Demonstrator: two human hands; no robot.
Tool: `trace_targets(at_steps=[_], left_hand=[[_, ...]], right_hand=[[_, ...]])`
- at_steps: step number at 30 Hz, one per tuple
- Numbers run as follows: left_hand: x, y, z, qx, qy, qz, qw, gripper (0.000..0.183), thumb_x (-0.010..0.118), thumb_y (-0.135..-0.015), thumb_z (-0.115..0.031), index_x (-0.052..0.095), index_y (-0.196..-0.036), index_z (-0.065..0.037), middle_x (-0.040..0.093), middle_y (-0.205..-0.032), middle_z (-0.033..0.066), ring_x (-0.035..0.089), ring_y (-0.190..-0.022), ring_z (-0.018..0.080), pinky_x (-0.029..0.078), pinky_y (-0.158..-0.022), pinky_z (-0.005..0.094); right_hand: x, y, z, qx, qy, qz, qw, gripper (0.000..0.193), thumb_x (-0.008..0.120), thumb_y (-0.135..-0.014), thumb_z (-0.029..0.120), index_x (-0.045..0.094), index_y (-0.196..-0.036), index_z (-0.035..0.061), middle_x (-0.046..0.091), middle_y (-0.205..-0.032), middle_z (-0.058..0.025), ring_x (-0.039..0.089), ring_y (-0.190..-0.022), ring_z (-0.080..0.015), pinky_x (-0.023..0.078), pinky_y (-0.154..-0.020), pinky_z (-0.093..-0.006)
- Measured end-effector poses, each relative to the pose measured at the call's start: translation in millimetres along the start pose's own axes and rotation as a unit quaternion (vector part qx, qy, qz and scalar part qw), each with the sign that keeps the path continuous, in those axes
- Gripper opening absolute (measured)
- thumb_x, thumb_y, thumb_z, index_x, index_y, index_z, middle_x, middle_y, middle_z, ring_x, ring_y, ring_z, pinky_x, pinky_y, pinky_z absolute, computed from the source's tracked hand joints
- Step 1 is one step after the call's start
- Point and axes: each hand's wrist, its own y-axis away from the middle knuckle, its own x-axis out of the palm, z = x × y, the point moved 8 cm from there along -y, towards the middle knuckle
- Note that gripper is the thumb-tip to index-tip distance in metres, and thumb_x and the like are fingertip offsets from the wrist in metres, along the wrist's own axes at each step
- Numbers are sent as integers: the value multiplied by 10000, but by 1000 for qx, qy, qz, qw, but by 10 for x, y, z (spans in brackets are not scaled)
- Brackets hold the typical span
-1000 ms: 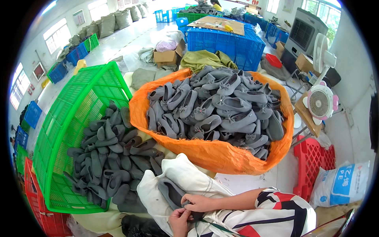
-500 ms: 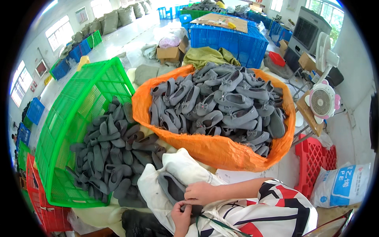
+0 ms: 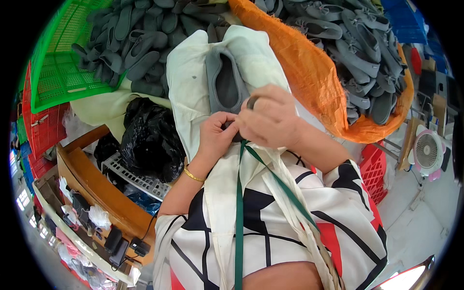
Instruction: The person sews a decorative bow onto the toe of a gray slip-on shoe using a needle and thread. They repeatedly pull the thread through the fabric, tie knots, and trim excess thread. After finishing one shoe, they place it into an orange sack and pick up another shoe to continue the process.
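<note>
Flanking the shoe are green crate, orange sack

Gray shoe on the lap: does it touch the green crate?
Apart: the head view shows white cloth between the gray shoe and the green crate.

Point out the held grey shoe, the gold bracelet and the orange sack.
Held grey shoe [image 3: 226,84]: head view, on its inside, seen through the opening.
Gold bracelet [image 3: 193,175]: head view, on the middle of its visible band.
Orange sack [image 3: 302,67]: head view, on its near outer wall.
</note>
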Motion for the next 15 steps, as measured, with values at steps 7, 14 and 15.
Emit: trace_targets(at_steps=[7, 14, 15], left_hand=[[31, 30, -267, 23, -63, 21, 998, 155, 738, -873, -76, 699, -1002, 1, 670, -885, 53, 605, -796, 126, 482, -726, 254], [1, 139, -425, 127, -146, 4, 981, 143, 758, -837, -48, 700, -963, -15, 681, -856, 97, 647, -729, 213, 504, -641, 288], [-19, 163, -420, 129, -145, -5, 981, 141, 757, -836, -44, 700, -961, -16, 682, -854, 98, 649, -731, 218, 506, -641, 290]], right_hand=[[140, 591, -751, 545, -494, -21, 677, 178, 566, -1024, 231, 605, -954, 72, 680, -864, -67, 623, -611, -93, 497, -515, -250], [-965, 414, -888, 480, -411, -56, 773, 131, 500, -1053, 179, 536, -1028, 55, 526, -684, -13, 473, -489, -88, 391, -430, -221], [-1247, 345, -979, 478, -391, -88, 782, 134, 496, -1054, 175, 532, -1030, 48, 484, -669, 0, 434, -495, -85, 387, -443, -222]])
